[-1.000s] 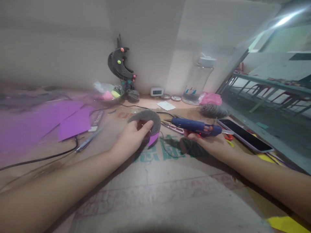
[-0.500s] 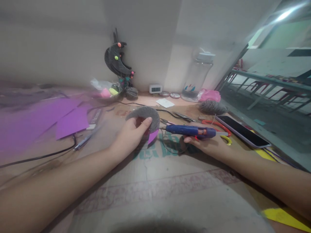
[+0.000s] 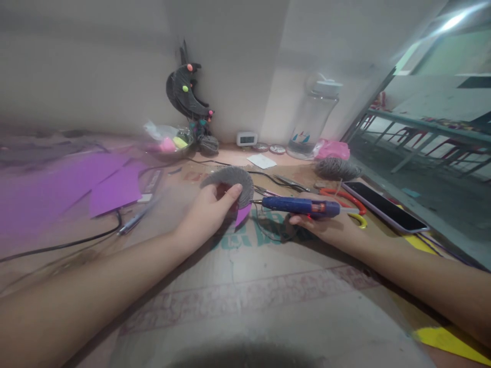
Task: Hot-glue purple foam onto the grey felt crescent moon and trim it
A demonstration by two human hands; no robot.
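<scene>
Between the thumb and fingers of my left hand (image 3: 215, 209) is a crescent wrapped in grey yarn (image 3: 242, 179). Its lower tip is bare purple card (image 3: 243, 214). My right hand (image 3: 322, 222) is closed round a blue glue gun (image 3: 293, 205) with a small red light lit and a clear glue stick out the back. The gun's nozzle points left, at or very near the crescent's edge where grey yarn meets purple; I cannot tell if they touch. Behind my right hand lie scissors with red-orange handles (image 3: 337, 193), partly hidden.
Purple card sheets (image 3: 115, 191), a pen (image 3: 130, 222) and a black cable lie left. Toward the wall stand a bowl (image 3: 172, 145), a hanging dark crescent ornament (image 3: 184, 94), a small clock (image 3: 246, 138) and a clear bottle (image 3: 312, 122). Grey yarn (image 3: 337, 167) and a phone (image 3: 383, 207) lie right.
Almost nothing differs. The whole view has shifted slightly, and the crescent's purple tip has tilted a little against the nozzle side. Both hands keep their holds.
</scene>
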